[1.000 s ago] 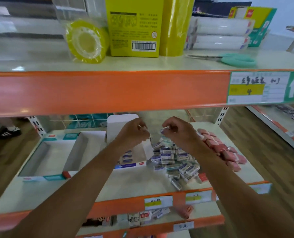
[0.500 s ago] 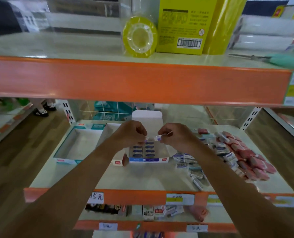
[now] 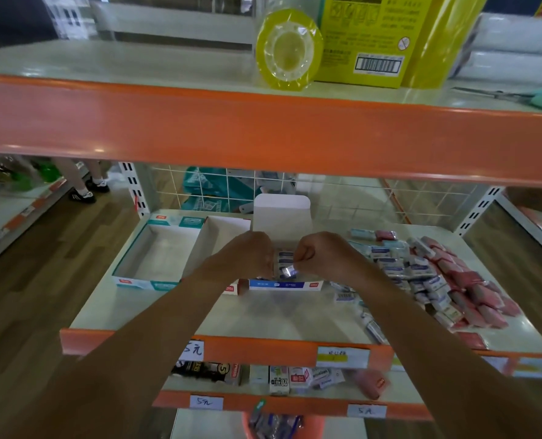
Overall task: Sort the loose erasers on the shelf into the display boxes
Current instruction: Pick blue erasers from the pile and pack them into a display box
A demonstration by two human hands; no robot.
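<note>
My right hand [image 3: 323,255] pinched one small eraser [image 3: 288,273], its wrapper catching the light, between thumb and curled fingertips. It was just above the blue-fronted display box [image 3: 285,285] on the middle shelf [image 3: 263,315]. I held it there, I judge, to line it up with the rows lying inside. My left hand [image 3: 242,259] was close beside it, fingers curled. My knuckles hid whether it gripped anything, so I could not tell. It was probably there to steady the piece. The loose erasers [image 3: 421,274] lay heaped to the right within easy reach, with pink ones [image 3: 478,289] beyond. An empty teal box [image 3: 155,258] stood open to the left, likely waiting for another sort.
</note>
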